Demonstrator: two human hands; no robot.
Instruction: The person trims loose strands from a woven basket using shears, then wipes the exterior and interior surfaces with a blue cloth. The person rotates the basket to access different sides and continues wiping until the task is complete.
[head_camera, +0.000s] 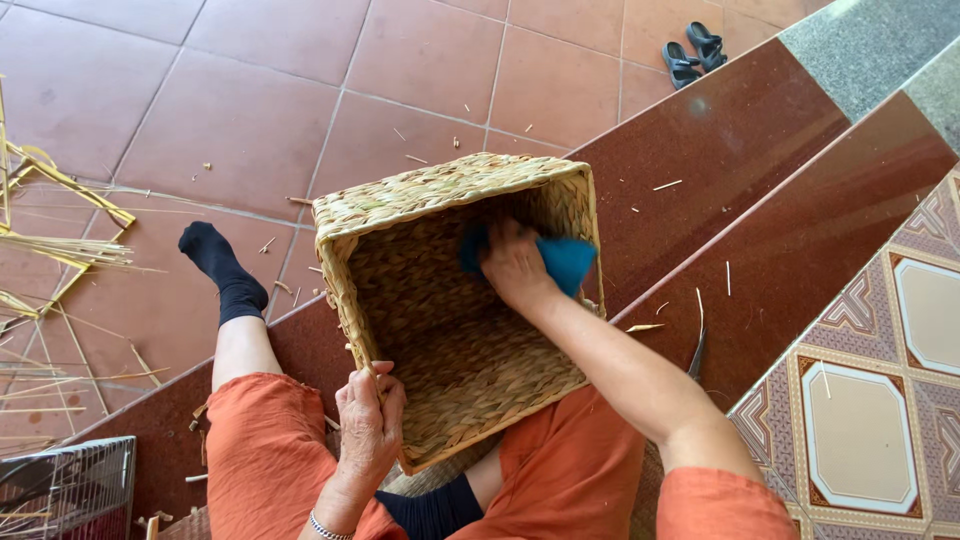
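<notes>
Woven basket (455, 300) rests tilted on our lap, mouth toward us. Our left hand (368, 420) clamps its near rim to steady it; our right hand (515, 265), fingers closed, presses a blue cloth (565, 260) against the inner wall.

Bright, even daylight, soft shadows, sharp focus, slight wide-angle edge distortion.

No packages, labels, signs or screens show anywhere here (not from twelve o'clock round to six, nor at the centre); nothing printed, boxed or lit appears on the floor, the steps or the tiles.
</notes>
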